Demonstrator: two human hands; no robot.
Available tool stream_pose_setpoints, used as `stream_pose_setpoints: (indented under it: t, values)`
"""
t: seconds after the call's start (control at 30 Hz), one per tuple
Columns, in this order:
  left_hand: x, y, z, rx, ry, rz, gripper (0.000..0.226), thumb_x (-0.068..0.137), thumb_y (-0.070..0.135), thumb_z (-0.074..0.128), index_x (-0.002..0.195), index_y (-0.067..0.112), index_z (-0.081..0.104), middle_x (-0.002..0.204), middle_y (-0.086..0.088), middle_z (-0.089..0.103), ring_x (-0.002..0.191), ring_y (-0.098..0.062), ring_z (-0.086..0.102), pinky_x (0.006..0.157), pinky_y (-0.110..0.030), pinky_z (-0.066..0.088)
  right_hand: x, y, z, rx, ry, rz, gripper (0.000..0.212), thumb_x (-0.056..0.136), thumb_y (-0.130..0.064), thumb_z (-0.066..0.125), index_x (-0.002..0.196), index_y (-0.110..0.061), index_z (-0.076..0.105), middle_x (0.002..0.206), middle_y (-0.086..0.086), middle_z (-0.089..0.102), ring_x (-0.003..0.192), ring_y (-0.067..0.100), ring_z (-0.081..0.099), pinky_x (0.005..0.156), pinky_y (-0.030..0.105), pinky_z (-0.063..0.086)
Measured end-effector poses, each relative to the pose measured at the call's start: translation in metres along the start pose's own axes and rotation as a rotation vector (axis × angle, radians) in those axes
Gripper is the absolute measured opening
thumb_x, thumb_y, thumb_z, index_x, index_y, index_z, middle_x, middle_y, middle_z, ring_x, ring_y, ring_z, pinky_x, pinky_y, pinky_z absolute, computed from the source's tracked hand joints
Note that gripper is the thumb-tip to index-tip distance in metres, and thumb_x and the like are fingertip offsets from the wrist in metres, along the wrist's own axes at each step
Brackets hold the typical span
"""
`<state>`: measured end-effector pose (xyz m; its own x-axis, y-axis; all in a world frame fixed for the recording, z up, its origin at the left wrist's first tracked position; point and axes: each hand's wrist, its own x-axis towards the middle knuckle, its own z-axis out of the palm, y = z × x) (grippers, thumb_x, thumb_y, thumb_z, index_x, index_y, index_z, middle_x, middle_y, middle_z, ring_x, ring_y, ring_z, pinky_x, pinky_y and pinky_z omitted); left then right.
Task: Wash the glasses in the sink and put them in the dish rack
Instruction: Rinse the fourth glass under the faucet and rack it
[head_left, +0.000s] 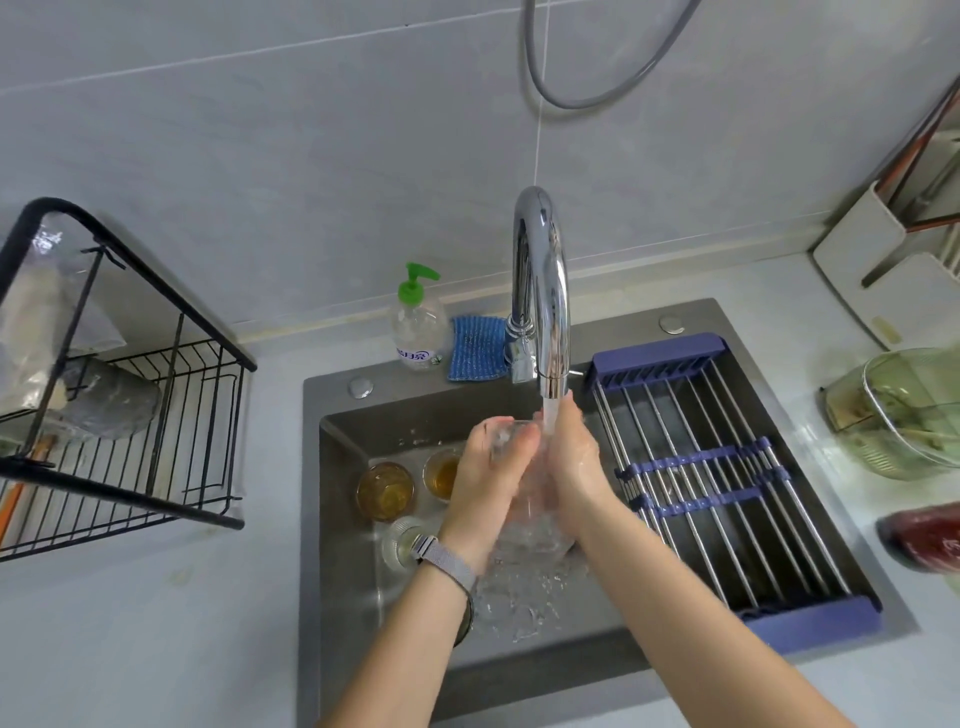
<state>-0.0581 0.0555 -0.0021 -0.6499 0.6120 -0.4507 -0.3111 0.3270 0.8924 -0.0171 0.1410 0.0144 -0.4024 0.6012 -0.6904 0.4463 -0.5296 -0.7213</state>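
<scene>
While water runs: both hands work under the tap (540, 291).
Left hand (493, 478): curled round the glass (511, 441), steadying it.
Right hand (571, 457): against the glass, probably rubbing; grasp unclear.
Waiting: two glasses (385, 491) in the sink (343, 519).
Rack (727, 493): across the sink, so it drains.
</scene>
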Motion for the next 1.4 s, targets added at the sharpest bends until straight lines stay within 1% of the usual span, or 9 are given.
stream_pose_setpoints:
  t: [0.17,0.27,0.43,0.73,0.9,1.0,1.2,1.3,1.4]
  values:
    - [0.007,0.0,-0.005,-0.007,0.059,-0.054,0.095,0.053,0.085,0.066,0.123,0.022,0.057,0.119,-0.004,0.067,0.105,-0.02,0.067,0.088,-0.045,0.057,-0.002,0.017,0.014,-0.034,-0.01,-0.003,0.056,0.102,-0.054,0.022,0.117,-0.015,0.06,0.124,0.013,0.062,0.114,0.031,0.06,0.101,0.049,0.047]
    - [-0.001,0.004,-0.004,0.074,-0.054,-0.045,0.085,0.061,0.079,0.064,0.127,0.026,0.052,0.125,0.002,0.062,0.113,-0.016,0.062,0.096,-0.041,0.053,0.008,0.005,0.003,0.181,0.013,0.196,0.062,0.1,-0.058,0.026,0.125,-0.01,0.056,0.121,0.016,0.063,0.104,0.033,0.062,0.088,0.047,0.051]
    - [0.003,0.007,-0.007,0.039,0.07,-0.029,0.09,0.06,0.083,0.064,0.125,0.021,0.054,0.116,0.002,0.064,0.102,-0.013,0.065,0.087,-0.038,0.056,-0.003,0.001,0.018,0.073,-0.026,0.134,0.058,0.101,-0.055,0.025,0.137,-0.016,0.05,0.134,0.015,0.055,0.123,0.033,0.053,0.106,0.048,0.042]
    - [-0.002,0.009,-0.009,0.029,0.028,-0.051,0.096,0.054,0.086,0.063,0.13,0.028,0.048,0.121,0.001,0.062,0.109,-0.018,0.063,0.094,-0.049,0.053,0.006,0.007,0.014,0.07,-0.041,0.052,0.053,0.101,-0.054,0.029,0.1,-0.016,0.065,0.08,0.005,0.06,0.066,0.019,0.056,0.064,0.03,0.046]
    - [-0.004,0.017,-0.006,0.043,0.004,-0.018,0.085,0.067,0.071,0.063,0.136,0.029,0.037,0.122,0.005,0.057,0.106,-0.007,0.059,0.09,-0.029,0.053,0.004,0.013,-0.004,0.217,-0.236,0.017,0.054,0.101,-0.056,0.029,0.099,-0.015,0.064,0.103,0.008,0.066,0.095,0.02,0.065,0.084,0.035,0.05]
    - [0.001,0.014,-0.01,0.01,0.036,-0.036,0.094,0.069,0.083,0.055,0.141,0.026,0.034,0.13,-0.003,0.058,0.11,-0.018,0.063,0.091,-0.044,0.056,-0.003,0.039,-0.003,-0.021,-0.266,-0.301,0.042,0.096,-0.06,0.042,0.108,-0.027,0.065,0.1,-0.002,0.072,0.089,0.01,0.07,0.073,0.024,0.053]
    - [-0.01,0.016,0.002,0.071,0.013,-0.115,0.054,0.104,0.046,0.023,0.153,0.034,0.005,0.161,-0.003,0.021,0.144,-0.025,0.031,0.115,-0.05,0.032,0.001,0.039,-0.013,-0.052,-0.222,-0.197,0.036,0.085,-0.054,0.062,0.111,-0.029,0.059,0.098,-0.012,0.067,0.08,0.0,0.065,0.056,0.013,0.048]
    - [-0.023,0.018,0.008,0.423,-0.018,-0.061,0.063,0.105,0.038,0.029,0.156,0.024,-0.004,0.157,-0.003,0.03,0.133,-0.022,0.046,0.099,-0.026,0.043,0.004,0.039,-0.013,0.081,-0.323,-0.111,0.067,0.07,-0.071,0.06,0.112,-0.019,0.067,0.101,0.001,0.074,0.09,0.016,0.072,0.073,0.029,0.056]
    - [-0.039,0.021,0.005,1.172,0.127,0.345,0.047,0.099,0.024,0.051,0.145,0.019,0.042,0.131,-0.003,0.061,0.103,-0.022,0.067,0.071,-0.03,0.055,0.012,0.044,-0.009,0.302,-0.288,-0.013,0.08,0.061,-0.08,0.062,0.104,-0.013,0.07,0.097,0.007,0.074,0.089,0.021,0.072,0.082,0.036,0.054]
